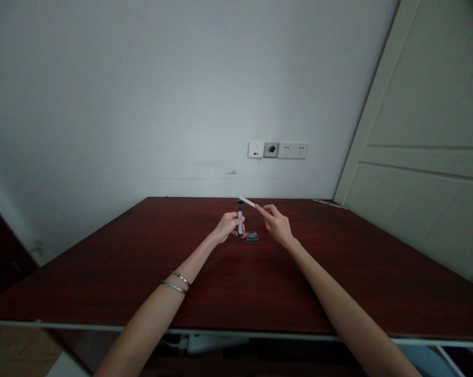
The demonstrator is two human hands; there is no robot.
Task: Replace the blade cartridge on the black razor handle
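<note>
My left hand is closed around the handle of a razor, which stands upright with its dark head at the top. My right hand pinches a slim white stick whose far end lies right at the razor's head; whether they touch I cannot tell. Just below and between both hands, a small clear case with something green in it rests on the table.
The dark red-brown table reaches back to a pale wall. Sockets and a switch plate are set in the wall. A white panelled door leans in along the right side. Beneath the front edge is a shelf space holding a white object.
</note>
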